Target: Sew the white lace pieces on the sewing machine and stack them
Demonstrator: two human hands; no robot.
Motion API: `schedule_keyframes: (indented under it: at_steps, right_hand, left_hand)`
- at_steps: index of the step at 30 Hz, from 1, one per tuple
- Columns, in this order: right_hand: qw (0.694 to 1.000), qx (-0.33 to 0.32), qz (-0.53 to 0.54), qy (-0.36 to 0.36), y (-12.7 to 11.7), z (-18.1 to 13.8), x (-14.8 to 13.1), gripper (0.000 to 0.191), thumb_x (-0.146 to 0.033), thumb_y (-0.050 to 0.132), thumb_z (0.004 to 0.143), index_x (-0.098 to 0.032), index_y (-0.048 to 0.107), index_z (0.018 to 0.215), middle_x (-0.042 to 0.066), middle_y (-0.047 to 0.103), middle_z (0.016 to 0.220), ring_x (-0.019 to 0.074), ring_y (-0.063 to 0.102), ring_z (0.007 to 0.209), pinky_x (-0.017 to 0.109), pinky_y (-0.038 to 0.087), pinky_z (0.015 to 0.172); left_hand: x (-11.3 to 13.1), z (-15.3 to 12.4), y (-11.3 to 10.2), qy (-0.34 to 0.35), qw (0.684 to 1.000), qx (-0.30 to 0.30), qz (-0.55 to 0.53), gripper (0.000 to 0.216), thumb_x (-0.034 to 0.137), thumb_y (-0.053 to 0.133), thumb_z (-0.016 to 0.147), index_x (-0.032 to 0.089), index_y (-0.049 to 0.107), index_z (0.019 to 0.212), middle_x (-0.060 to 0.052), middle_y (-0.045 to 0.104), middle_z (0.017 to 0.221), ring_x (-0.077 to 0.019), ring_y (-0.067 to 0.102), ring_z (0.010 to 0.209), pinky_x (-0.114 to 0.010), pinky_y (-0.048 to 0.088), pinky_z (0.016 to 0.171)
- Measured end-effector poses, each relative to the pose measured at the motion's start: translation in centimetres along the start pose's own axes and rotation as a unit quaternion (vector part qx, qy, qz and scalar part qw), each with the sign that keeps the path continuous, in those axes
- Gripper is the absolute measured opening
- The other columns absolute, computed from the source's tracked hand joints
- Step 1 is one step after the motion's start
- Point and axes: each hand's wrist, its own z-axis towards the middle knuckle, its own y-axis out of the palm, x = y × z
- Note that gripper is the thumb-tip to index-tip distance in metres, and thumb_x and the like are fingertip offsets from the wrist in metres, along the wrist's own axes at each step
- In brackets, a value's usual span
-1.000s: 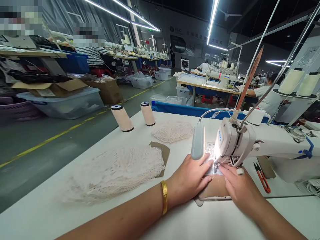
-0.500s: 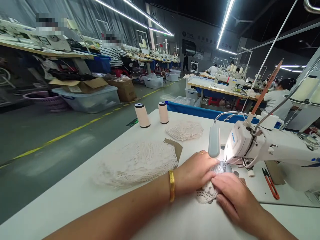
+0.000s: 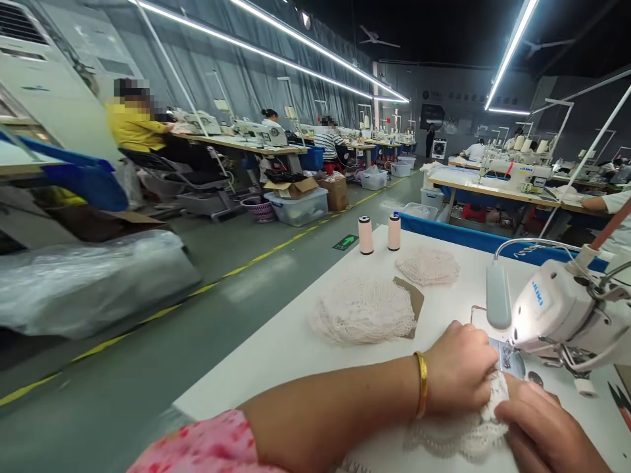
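Observation:
My left hand, with a gold bangle on its wrist, is curled closed on a piece of white lace at the near edge of the white table. My right hand grips the same lace from the right, fingers folded. Both hands sit just in front of the needle area of the white sewing machine, under its grey lamp.
A large pile of white lace on brown card and a smaller pile lie further back, with two thread cones at the far edge. Red snips lie at right. Other people sew at tables across the aisle.
The view has swung left and lower. Both hands pulled the lace back from the needle toward me, and the brown card that lay under it no longer shows.

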Motion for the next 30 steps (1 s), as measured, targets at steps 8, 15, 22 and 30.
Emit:
schedule_keyframes:
  at_steps: [8, 15, 22, 30]
  right_hand:
    - [0.982, 0.003, 0.056, 0.178, -0.8, 1.4, -1.8, 0.028, -0.027, 0.048, 0.108, -0.025, 0.044, 0.081, -0.002, 0.057, 0.076, 0.0174, 0.057, 0.070, 0.027, 0.045, 0.063]
    - [0.954, 0.026, 0.067, 0.292, -0.1, 1.0, -2.0, 0.012, -0.023, 0.054, 0.101, -0.025, 0.051, 0.090, -0.002, 0.064, 0.080, 0.0171, 0.060, 0.072, 0.026, 0.045, 0.064]
    - [0.929, 0.053, 0.122, 0.347, -0.6, 1.6, -2.5, 0.014, -0.034, 0.053, 0.104, -0.025, 0.059, 0.112, 0.000, 0.069, 0.089, 0.0170, 0.060, 0.069, 0.027, 0.049, 0.065]
    - [0.943, 0.084, 0.081, 0.313, -0.1, 1.7, -2.3, 0.012, -0.030, 0.053, 0.103, -0.025, 0.061, 0.096, -0.003, 0.062, 0.074, 0.0167, 0.057, 0.064, 0.026, 0.045, 0.061]
  left_hand:
    - [-0.8, 0.0, 0.2, -0.076, 0.949, 0.032, -0.305, 0.012, 0.019, 0.055, 0.075, 0.022, 0.050, 0.086, 0.004, 0.056, 0.077, -0.0151, 0.050, 0.069, -0.027, 0.039, 0.062]
    - [-0.4, 0.4, -0.3, -0.132, 0.908, -0.030, -0.395, 0.020, 0.039, 0.060, 0.078, 0.021, 0.052, 0.078, 0.003, 0.055, 0.077, -0.0175, 0.052, 0.075, -0.028, 0.039, 0.066]
    - [0.2, 0.3, -0.2, -0.126, 0.907, -0.031, -0.401, 0.029, 0.044, 0.055, 0.085, 0.021, 0.048, 0.068, 0.005, 0.046, 0.069, -0.0147, 0.042, 0.068, -0.027, 0.034, 0.062]
    - [0.4, 0.0, 1.1, -0.078, 0.936, -0.001, -0.343, 0.030, 0.040, 0.051, 0.092, 0.020, 0.054, 0.071, 0.003, 0.055, 0.068, -0.0154, 0.049, 0.066, -0.027, 0.037, 0.061]
